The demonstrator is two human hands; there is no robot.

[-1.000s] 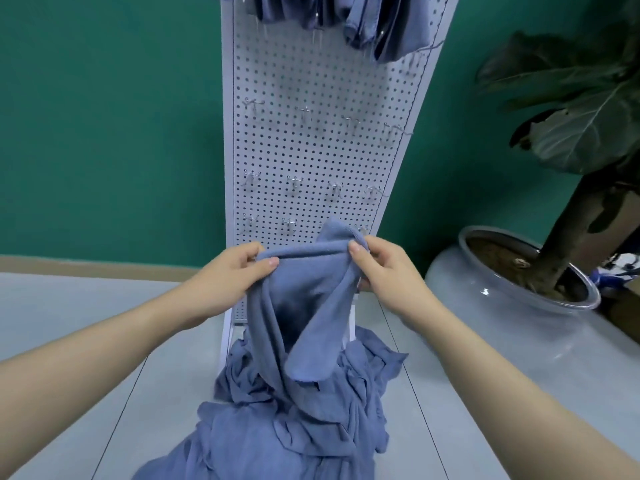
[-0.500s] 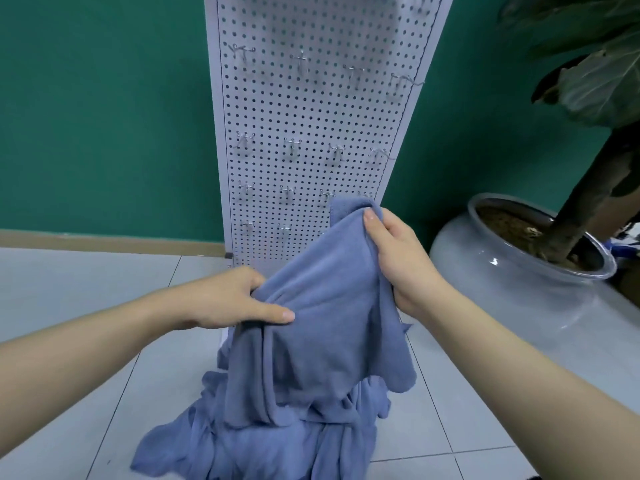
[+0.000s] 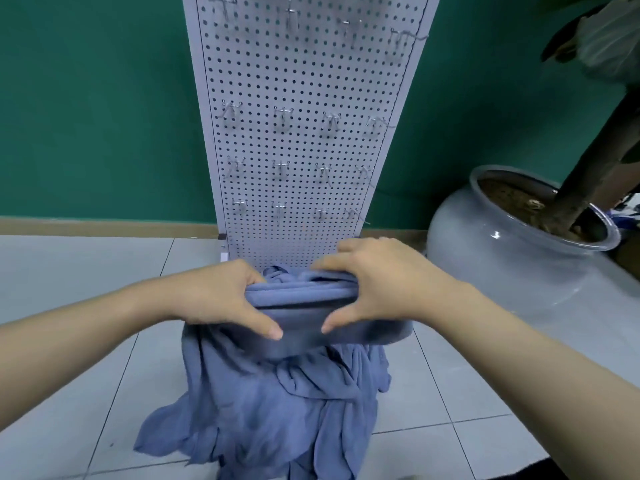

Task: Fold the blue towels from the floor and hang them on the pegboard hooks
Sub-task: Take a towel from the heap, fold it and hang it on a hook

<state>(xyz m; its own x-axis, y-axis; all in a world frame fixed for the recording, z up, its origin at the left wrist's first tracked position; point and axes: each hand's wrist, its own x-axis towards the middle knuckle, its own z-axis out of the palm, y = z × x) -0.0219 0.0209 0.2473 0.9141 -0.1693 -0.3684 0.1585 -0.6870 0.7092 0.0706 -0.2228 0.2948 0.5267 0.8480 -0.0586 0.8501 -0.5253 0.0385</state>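
Left hand (image 3: 221, 296): I grip the left end of a soft blue folded cloth towel (image 3: 308, 306), thumb curled over its front.
Right hand (image 3: 384, 289): grips the right end, fingers across the top.
Towel: held low before the white perforated metal pegboard (image 3: 304, 81) (wire hooks (image 3: 284, 117) bare here).
Pile: crumpled blue towels (image 3: 277, 410) on the grey tiled floor (image 3: 69, 341), directly beneath.

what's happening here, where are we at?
A person is folding a blue towel over the towel pile on the floor. The left hand and right hand each grip an end of the folded bundle. It is not yet hung; the visible hooks on the pegboard are bare.
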